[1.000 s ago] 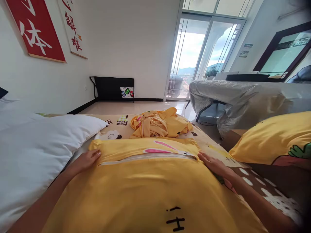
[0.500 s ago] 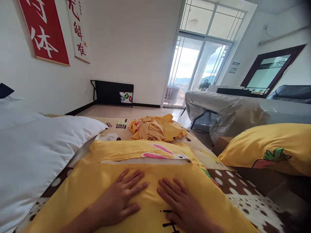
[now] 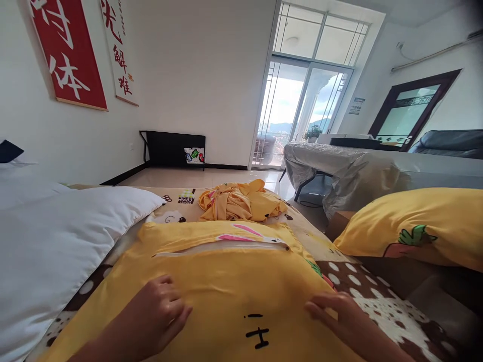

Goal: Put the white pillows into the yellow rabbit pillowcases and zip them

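A yellow pillowcase (image 3: 226, 296) lies spread in front of me, with black lettering near its lower middle. Across its far part runs a long zipped opening (image 3: 226, 246), slightly gaping, with a pale inside and a printed rabbit with pink ears beside it. My left hand (image 3: 162, 311) is over the left half of the case, its fingers curled in and the thumb against them. Over the right side is my right hand (image 3: 335, 314), thumb and fingers drawn together. Whether either hand grips the fabric is hidden.
A white pillow (image 3: 109, 216) lies to the left. Crumpled yellow fabric (image 3: 241, 201) sits beyond the pillowcase on the patterned blanket (image 3: 339, 274). At the right, a yellow pillow (image 3: 422, 226) with a carrot print rests on a cardboard box (image 3: 337, 223). A plastic-covered table (image 3: 339, 161) stands behind.
Both hands lay flat with fingers stretched on the pillowcase. They have moved apart, left hand leftward and right hand rightward, and their fingers have closed. The view has shifted slightly.
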`<state>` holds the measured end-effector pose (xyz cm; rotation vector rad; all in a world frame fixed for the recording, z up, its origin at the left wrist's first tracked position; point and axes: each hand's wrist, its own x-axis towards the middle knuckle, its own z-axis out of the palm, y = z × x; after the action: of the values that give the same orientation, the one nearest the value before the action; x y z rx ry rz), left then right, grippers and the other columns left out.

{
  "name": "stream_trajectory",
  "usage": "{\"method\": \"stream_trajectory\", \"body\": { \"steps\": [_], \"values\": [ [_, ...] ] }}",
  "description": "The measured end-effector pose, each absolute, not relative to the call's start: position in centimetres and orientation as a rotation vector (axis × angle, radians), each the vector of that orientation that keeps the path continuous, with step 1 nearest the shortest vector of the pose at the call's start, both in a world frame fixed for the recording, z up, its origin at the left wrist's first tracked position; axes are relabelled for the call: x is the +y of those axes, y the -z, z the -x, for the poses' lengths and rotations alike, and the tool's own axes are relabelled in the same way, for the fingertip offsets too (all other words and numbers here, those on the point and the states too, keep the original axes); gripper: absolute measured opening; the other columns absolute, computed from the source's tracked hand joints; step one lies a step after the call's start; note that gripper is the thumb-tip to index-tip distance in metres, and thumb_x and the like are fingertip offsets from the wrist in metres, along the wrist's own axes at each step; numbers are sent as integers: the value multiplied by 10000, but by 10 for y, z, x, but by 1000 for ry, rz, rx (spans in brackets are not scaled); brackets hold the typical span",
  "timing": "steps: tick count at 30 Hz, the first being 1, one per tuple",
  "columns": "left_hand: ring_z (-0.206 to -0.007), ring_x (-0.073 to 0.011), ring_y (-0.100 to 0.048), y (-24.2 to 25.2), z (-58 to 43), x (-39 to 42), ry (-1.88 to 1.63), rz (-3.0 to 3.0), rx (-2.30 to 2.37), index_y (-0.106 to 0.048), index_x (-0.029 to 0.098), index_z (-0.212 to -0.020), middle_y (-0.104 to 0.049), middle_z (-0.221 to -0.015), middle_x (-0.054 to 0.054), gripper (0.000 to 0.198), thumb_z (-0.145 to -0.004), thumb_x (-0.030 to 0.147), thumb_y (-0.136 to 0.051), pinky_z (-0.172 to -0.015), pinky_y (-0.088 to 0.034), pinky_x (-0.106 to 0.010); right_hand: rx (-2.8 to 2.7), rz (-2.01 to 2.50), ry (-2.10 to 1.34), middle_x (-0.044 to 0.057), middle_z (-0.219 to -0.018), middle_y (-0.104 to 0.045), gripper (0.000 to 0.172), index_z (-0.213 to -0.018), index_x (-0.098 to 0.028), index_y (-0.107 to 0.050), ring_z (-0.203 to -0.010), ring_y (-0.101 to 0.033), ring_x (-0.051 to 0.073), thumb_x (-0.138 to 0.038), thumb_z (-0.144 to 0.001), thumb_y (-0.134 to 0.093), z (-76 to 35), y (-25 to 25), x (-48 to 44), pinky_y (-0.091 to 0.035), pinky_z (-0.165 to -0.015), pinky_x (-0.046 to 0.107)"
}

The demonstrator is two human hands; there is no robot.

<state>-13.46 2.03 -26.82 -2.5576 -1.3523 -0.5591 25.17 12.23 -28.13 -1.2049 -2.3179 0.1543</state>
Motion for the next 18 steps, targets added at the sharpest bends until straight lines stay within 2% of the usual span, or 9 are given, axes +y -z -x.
{"method": "stream_trajectory", "body": {
  "steps": [2,4,6,8,11,14,16,18],
  "values": [
    [-447,-115,-479,248,104,44,564,2590,-1240,-534,195,-544,-539,-489,2,403,-913,220,-376,-603,-414,-307,-2268,1281,-242,-1,-500,-602,516,-557,-237,-596,-480,-549,149,-582,-870,-373,-238,253,144,-425,-513,260],
    [-439,-109,-471,225,68,75,583,2626,-1164,-512,180,-519,-532,-480,-1,394,-894,246,-411,-601,-408,-307,-2076,1356,-121,3,-451,-528,556,-540,-210,-530,-446,-464,133,-625,-854,-335,-221,234,169,-333,-478,250],
    [-450,-119,-487,207,33,107,602,2625,-1121,-505,172,-506,-543,-486,-14,392,-879,259,-424,-609,-410,-318,-1879,1383,-1,2,-450,-487,558,-532,-208,-475,-452,-414,126,-648,-838,-321,-206,233,193,-281,-480,253],
    [-495,-146,-533,201,1,139,675,2555,-1141,-541,167,-542,-585,-535,-40,376,-882,258,-407,-627,-420,-342,-1733,1376,-6,-1,-474,-478,535,-558,-211,-453,-473,-415,127,-640,-844,-312,-194,252,214,-286,-497,254],
    [-733,-211,-628,222,-30,177,864,2410,-1269,-626,155,-736,-673,-751,-94,312,-899,255,-379,-727,-448,-385,-1687,1343,-190,-17,-492,-475,489,-654,-209,-493,-489,-447,139,-625,-855,-330,-189,296,234,-330,-517,258],
    [-1102,-259,-569,266,-36,199,932,2447,-1318,-601,150,-1097,-637,-1161,-140,312,-901,305,-413,-906,-424,-425,-1772,1269,-374,-9,-562,-528,459,-743,-197,-545,-548,-492,150,-587,-878,-344,-196,323,240,-370,-560,267],
    [-1183,-250,-530,291,-30,204,880,2564,-1390,-562,175,-1197,-594,-1263,-121,363,-910,338,-411,-978,-393,-433,-1861,1193,-500,-16,-592,-526,422,-802,-189,-582,-573,-486,142,-556,-878,-389,-203,326,239,-369,-562,257],
    [-1166,-240,-546,302,-22,205,812,2676,-1467,-588,195,-1167,-614,-1243,-94,349,-912,352,-410,-1001,-382,-436,-1958,1134,-634,-38,-579,-486,364,-888,-185,-618,-560,-453,125,-521,-845,-484,-210,322,237,-348,-537,240]
  ]
}}
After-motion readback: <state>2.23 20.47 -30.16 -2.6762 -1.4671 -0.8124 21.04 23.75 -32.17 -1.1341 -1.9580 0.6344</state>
